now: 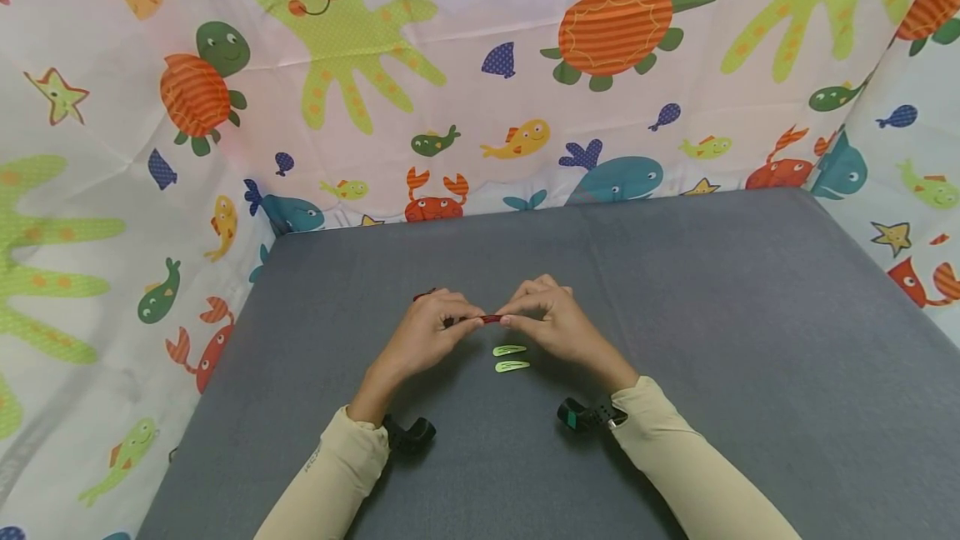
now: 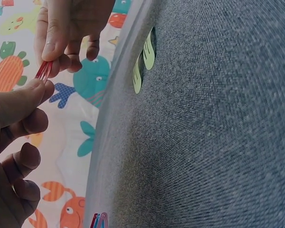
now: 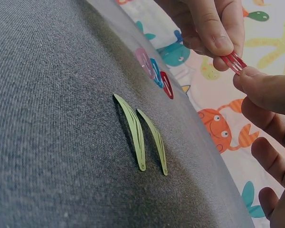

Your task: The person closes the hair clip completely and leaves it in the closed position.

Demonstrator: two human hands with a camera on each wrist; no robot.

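Between my two hands stretches a red snap hair clip (image 1: 491,318), raised over the grey table. The thumb and fingers of my left hand (image 1: 429,330) pinch one end of it, and those of my right hand (image 1: 557,319) pinch the other. Its slotted metal shape shows in the left wrist view, where the clip (image 2: 44,70) bridges the fingertips. Below the hands, two light green hair clips, an upper one (image 1: 510,350) and a lower one (image 1: 512,366), lie side by side on the cloth.
Past the green clips in the right wrist view lie a pink clip (image 3: 144,63), a blue clip (image 3: 156,72) and another red clip (image 3: 166,85). My left hand mostly hides these in the head view. A sea-animal print curtain (image 1: 480,48) borders the grey table (image 1: 750,315).
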